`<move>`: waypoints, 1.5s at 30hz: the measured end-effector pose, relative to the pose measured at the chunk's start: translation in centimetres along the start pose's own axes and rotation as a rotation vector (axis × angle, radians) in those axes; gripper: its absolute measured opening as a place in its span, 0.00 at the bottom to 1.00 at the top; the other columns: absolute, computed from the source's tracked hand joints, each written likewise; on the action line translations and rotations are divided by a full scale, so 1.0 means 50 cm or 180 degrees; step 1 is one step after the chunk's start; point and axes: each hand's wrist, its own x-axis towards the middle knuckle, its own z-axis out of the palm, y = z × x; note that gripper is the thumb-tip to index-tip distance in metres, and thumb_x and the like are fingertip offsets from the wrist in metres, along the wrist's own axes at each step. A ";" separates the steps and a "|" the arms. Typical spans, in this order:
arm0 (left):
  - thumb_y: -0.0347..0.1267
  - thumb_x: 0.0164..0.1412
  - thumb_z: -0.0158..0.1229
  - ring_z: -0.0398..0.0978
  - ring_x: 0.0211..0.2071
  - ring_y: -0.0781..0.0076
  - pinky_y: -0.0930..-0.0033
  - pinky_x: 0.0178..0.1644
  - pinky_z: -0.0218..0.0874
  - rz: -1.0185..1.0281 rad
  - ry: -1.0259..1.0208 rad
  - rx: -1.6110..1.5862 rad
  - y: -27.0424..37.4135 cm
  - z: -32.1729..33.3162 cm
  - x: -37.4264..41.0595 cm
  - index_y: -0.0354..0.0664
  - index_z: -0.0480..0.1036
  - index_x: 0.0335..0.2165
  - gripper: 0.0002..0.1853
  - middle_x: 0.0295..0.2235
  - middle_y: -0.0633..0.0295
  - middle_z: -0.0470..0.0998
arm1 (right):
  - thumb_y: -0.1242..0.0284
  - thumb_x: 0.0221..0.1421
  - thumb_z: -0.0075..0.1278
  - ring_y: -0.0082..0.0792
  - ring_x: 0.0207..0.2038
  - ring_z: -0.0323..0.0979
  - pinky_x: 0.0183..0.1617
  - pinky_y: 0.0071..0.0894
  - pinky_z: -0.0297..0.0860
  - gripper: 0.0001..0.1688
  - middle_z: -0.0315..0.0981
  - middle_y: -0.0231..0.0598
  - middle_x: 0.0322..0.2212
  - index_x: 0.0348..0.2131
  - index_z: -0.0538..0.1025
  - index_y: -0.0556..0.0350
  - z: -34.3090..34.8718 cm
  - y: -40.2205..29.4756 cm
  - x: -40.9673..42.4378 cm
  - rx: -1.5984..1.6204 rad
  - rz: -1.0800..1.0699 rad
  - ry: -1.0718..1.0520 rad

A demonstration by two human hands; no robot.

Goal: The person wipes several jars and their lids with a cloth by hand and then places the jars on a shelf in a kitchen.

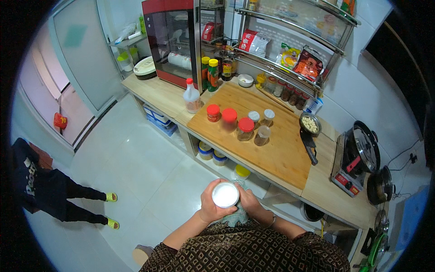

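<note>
My left hand (209,203) wraps around a round container (225,194) with a bright white top, held in front of my waist. Whether that top is a lid or the contents, I cannot tell. On its right side, my right hand (250,203) grips a pale green cloth (240,215) against the container. Beyond my hands a wooden cutting board (282,159) lies on the counter. Several jars stand on it, among them a red-lidded jar (245,129), another red-lidded jar (229,119) and a clear shaker (262,136).
A cleaver (308,146) and a bowl of garlic cloves (310,124) lie at the board's right. Further right, a lidded pan (365,146) sits on a portable gas stove (346,178). A red-framed cabinet (173,40) stands at the back left. Another person (51,190) is at the left.
</note>
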 end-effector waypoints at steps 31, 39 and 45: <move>0.35 0.35 0.67 0.64 0.45 0.53 0.59 0.48 0.56 -0.1064 -0.0455 0.1369 -0.558 0.168 0.522 0.39 0.61 0.46 0.37 0.43 0.51 0.66 | 0.71 0.45 0.46 0.48 0.37 0.68 0.38 0.42 0.65 0.20 0.68 0.44 0.36 0.42 0.65 0.49 -0.390 -0.072 0.494 -0.1978 -0.1276 0.0484; 0.34 0.35 0.68 0.63 0.48 0.57 0.62 0.52 0.54 -0.1599 -0.1429 0.1518 -0.717 0.145 0.544 0.40 0.60 0.48 0.39 0.44 0.51 0.67 | 0.53 0.35 0.56 0.45 0.22 0.72 0.24 0.40 0.66 0.48 0.70 0.45 0.16 0.52 0.54 0.51 -0.310 -0.070 0.570 -0.3537 -0.0413 -0.0453; 0.35 0.38 0.66 0.60 0.51 0.56 0.62 0.53 0.52 -0.2244 -0.1727 0.1133 -0.779 0.125 0.516 0.36 0.57 0.50 0.40 0.46 0.47 0.64 | 0.53 0.34 0.56 0.51 0.25 0.72 0.28 0.45 0.67 0.48 0.72 0.49 0.21 0.52 0.54 0.50 -0.303 -0.090 0.588 -0.3362 -0.0052 -0.0591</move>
